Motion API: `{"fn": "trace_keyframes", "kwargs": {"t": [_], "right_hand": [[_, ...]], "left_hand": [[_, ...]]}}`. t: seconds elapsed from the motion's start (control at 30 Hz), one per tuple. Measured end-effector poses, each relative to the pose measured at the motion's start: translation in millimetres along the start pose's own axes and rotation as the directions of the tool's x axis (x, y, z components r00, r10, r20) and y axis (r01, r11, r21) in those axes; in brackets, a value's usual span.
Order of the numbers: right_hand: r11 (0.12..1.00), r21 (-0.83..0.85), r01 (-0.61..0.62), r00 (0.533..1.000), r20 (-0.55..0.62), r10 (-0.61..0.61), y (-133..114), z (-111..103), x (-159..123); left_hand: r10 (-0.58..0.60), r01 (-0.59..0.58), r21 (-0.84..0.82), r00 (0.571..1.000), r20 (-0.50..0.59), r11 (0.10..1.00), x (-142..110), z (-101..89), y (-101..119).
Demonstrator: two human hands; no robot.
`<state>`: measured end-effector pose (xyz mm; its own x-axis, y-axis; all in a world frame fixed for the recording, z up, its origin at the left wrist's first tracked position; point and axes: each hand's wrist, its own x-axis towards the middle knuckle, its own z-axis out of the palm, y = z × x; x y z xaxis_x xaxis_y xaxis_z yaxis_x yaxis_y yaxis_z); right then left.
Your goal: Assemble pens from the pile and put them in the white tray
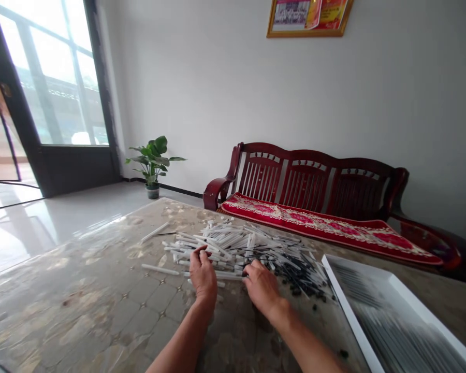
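A heap of slim white pen-like tubes (221, 241) lies on the table, with black thin pieces (301, 272) mixed in at its right side. My left hand (202, 277) is at the near left edge of the heap, fingers curled towards the thumb; what they hold, if anything, is hidden. Just right of it, my right hand (262, 287) has its thumb and fingers closed at the right end of a white pen-like tube (229, 276). That tube lies low in front of the heap and runs towards my left wrist. A single white tube (160, 269) lies left of my left hand.
A white shallow box (357, 331) with rows of slim grey rods stands at the right. Small black bits (318, 296) lie beside it. Another loose tube (155, 232) rests further left. Beyond the patterned table (112, 311) are a red wooden bench (303, 181) and a potted plant (152, 160).
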<state>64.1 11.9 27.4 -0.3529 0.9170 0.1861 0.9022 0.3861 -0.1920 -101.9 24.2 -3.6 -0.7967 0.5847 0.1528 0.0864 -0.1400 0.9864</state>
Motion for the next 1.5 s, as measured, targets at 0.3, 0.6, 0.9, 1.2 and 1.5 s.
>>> {"fn": "trace_keyframes", "kwargs": {"t": [0.3,0.6,0.9,1.2,1.5], "right_hand": [[0.984,-0.175,-0.029,0.999,0.038,0.036,0,-4,0],[0.93,0.355,-0.092,0.977,-0.151,0.154,50,3,-39],[0.953,0.242,-0.184,0.924,-0.289,0.252,98,-1,-55],[0.905,-0.155,-0.397,0.904,-0.236,0.356,129,-3,-65],[0.903,-0.187,-0.388,0.887,-0.343,0.31,133,2,-64]], "left_hand": [[0.126,-0.143,0.083,0.976,0.177,0.986,-21,0.5,22],[-0.051,0.004,0.067,0.691,0.721,0.998,-70,19.2,14],[-0.123,0.268,-0.056,0.606,0.786,0.962,-89,23.2,11],[-0.037,-0.166,0.184,0.636,0.771,0.969,-82,18.8,1],[0.077,-0.508,0.294,0.588,0.805,0.81,-73,11.3,8]]}}
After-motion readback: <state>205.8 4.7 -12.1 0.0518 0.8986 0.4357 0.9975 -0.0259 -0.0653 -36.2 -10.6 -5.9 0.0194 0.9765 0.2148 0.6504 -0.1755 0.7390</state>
